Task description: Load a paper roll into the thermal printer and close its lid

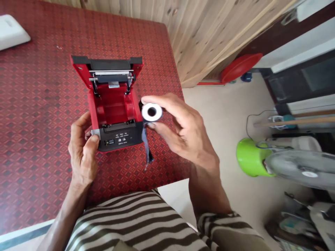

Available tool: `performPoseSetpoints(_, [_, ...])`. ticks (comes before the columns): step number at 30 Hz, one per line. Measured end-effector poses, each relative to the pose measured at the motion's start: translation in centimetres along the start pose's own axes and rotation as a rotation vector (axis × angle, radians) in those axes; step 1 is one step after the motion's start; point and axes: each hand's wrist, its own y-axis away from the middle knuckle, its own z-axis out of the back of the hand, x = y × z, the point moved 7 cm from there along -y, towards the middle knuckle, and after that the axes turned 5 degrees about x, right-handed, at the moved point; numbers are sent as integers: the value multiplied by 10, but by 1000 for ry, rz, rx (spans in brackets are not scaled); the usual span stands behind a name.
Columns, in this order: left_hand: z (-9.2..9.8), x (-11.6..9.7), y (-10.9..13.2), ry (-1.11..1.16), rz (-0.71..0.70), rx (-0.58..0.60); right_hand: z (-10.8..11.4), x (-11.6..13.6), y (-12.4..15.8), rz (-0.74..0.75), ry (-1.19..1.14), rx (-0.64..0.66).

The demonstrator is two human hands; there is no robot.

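Observation:
A small red and black receipt printer [119, 139] sits on the table with its lid [115, 64] raised, showing a bare red paper compartment [115, 104]. My left hand [85, 150] grips the printer's near left corner, thumb on top and fingers along the side. Just off the printer's right side, my right hand [183, 125] pinches a white paper roll [155, 118] between thumb and fingers, its dark hollow core facing me. From beside the roll a dark strap [147, 148] hangs down at the printer's right edge; where it attaches is hidden.
A red patterned cloth covers the table [47, 104]. At its far left lies a white object [12, 31]. Beyond the right edge, a green bucket [248, 157], a fan [300, 167] and a red basin [240, 66] stand near a wooden wall [209, 31].

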Motion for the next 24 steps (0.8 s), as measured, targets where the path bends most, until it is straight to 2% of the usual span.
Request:
performPoseSetpoints(3, [-1,-3,0,6,12,14,-24,24,-34,129,199,146])
performPoseSetpoints(7, [-1,-1,0,19,32,41,-70,22,-68,144,422,316])
performPoseSetpoints(9, [0,1,1,13,51,41,-82,17,-76,133,491,368])
performPoseSetpoints(14, [0,-1,2,-1,78,45,-86,12,-82,91,549,445])
performPoseSetpoints(19, [0,-5,2,-11,75,46,-93,2,-87,67,511,428])
performPoseSetpoints(24, [1,-2,3,-1,81,47,-102,-11,-94,14,464,477])
